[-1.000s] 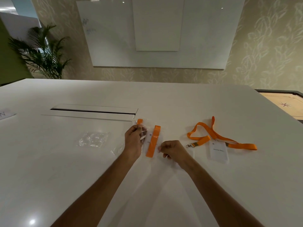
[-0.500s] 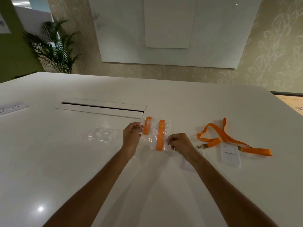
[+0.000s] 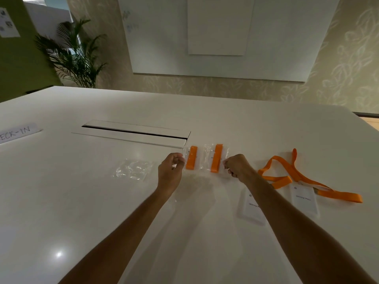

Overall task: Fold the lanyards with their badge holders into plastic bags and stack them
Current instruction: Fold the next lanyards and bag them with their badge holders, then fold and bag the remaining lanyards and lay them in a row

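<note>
The left hand [image 3: 171, 167] has its fingers curled and pinches the left edge of a clear bag [image 3: 191, 159] that holds a folded orange lanyard [image 3: 192, 160]. The right hand [image 3: 235, 166] is curled too, and its fingertips pinch the right edge of a second bag [image 3: 217, 158], which also holds a folded orange lanyard [image 3: 216, 158]. The two packed bags lie side by side on the white table [image 3: 102, 201], just apart or barely touching; which one cannot be told, as the clear plastic blurs at the seam. Both orange strips stand nearly upright in the view, parallel to each other.

Left of the left hand, near but apart from it, a crumpled heap of empty bags [image 3: 133, 170] lies on the table. Right of the right forearm, a loose lanyard [image 3: 297, 175] sprawls in loops, with its card holder [image 3: 303, 198] lying flat at its near end; small print on the card is too blurred to read. Another card holder [image 3: 251, 206] lies flat beside it, partly hidden under the right forearm.

Beyond the bags, a long cable hatch [image 3: 133, 133] is set in the tabletop, its dark slot running left to right. At the far left edge lies a paper sign [image 3: 18, 133] with hand lettering ending in "ECK-IN". Behind the table stand a potted palm [image 3: 75, 56] and a whiteboard [image 3: 217, 35] on a patterned wall.
</note>
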`<state>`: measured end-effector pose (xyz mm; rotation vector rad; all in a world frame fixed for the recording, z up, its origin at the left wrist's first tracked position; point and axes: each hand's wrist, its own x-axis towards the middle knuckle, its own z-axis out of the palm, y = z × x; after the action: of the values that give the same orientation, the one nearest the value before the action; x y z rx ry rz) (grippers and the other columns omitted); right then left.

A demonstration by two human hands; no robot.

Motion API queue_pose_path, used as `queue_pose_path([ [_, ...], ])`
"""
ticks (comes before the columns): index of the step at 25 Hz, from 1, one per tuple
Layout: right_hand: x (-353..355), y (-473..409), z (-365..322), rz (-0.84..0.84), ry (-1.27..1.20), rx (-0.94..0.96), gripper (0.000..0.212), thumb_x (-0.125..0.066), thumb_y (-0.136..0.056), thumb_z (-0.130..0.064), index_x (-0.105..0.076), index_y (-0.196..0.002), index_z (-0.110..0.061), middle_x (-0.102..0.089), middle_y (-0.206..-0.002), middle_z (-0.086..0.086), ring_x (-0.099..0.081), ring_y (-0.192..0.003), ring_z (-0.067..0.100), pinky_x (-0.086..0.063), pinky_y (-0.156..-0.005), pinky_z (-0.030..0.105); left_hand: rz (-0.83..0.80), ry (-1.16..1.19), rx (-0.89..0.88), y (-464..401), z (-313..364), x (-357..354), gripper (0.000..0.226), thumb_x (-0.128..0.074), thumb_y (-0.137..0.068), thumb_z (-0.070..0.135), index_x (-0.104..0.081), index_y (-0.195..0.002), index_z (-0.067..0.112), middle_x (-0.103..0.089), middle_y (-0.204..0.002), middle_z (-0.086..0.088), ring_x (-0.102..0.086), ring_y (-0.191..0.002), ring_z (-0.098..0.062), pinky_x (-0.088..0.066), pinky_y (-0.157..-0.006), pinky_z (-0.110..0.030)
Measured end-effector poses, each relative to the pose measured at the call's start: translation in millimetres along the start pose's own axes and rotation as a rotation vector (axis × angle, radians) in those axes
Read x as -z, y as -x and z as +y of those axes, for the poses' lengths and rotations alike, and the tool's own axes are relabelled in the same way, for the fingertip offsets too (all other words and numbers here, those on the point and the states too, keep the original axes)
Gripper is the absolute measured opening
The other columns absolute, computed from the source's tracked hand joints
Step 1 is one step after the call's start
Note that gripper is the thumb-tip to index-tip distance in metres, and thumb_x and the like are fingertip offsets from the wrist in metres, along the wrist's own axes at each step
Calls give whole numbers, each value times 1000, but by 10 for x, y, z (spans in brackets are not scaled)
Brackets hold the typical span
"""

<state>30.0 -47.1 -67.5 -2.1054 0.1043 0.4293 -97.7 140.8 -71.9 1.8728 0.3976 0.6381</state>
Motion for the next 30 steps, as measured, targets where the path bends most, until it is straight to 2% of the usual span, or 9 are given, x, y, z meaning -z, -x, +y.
queue_pose_path([
  [2,-36,-74,7,34,-6,-65,20,-59,-88,-5,-58,-69,-2,-53,-67,11,-43,-50,18,-31,-45,26,-10,-15,-13,-15,-9,-31,12,-60,-90,17,-63,-102,17,-64,-94,7,-59,-87,-7,-42,-73,-9],
  [6,-43,-141,56,81,-89,-85,7,-62,-84,-4,-63,-81,2,-59,-73,16,-46,-50,21,-32,-42,26,-18,-1,-20,-51,-39,-104,10,-60,-89,15,-63,-98,17,-65,-93,5,-61,-89,-10,-44,-75,-12],
  [10,74,-109,106,92,-58,-62,15,-69,-81,-11,-68,-79,3,-64,-72,13,-47,-48,19,-33,-41,25,-52,6,-20,-13,-24,-223,8,-59,-89,14,-64,-95,16,-64,-92,7,-59,-89,-7,-44,-77,-15],
  [15,342,-10,144,116,21,-74,21,-67,-85,-21,-66,-76,-2,-74,-90,7,-55,-58,17,-41,-50,27,-110,32,-60,106,72,-442,8,-61,-87,11,-65,-86,18,-67,-88,6,-61,-87,-9,-43,-70,-4],
  [19,594,210,248,86,28,18,13,-66,-83,-7,-70,-93,0,-73,-94,12,-60,-59,15,-41,-48,22,-228,-16,-129,268,202,-583,10,-59,-88,10,-66,-92,16,-67,-95,6,-60,-93,-8,-38,-71,1],
  [22,737,407,426,34,32,143,12,-60,-84,1,-70,-90,-2,-71,-93,15,-61,-64,16,-45,-51,21,-349,-82,-159,425,292,-701,11,-61,-88,17,-65,-97,15,-68,-100,2,-59,-95,-8,-47,-83,-14],
  [23,768,444,488,26,56,166,14,-58,-84,3,-70,-90,-2,-71,-91,15,-61,-65,16,-46,-50,21,-398,-101,-162,482,317,-739,13,-63,-87,20,-65,-99,16,-68,-102,2,-59,-97,-8,-48,-88,-20],
  [25,809,495,588,19,138,189,14,-62,-82,2,-71,-91,-2,-70,-87,12,-62,-70,17,-47,-51,21,-526,-151,-178,597,359,-800,26,-69,-82,25,-64,-106,17,-66,-109,3,-57,-103,-8,-46,-94,-23],
  [30,858,567,735,50,299,272,15,-63,-83,-3,-72,-95,-7,-65,-89,-1,-61,-88,13,-46,-69,18,-815,-415,-245,736,370,-864,71,-78,-69,43,-51,-131,19,-51,-136,0,-46,-125,-16,-36,-108,-32],
])
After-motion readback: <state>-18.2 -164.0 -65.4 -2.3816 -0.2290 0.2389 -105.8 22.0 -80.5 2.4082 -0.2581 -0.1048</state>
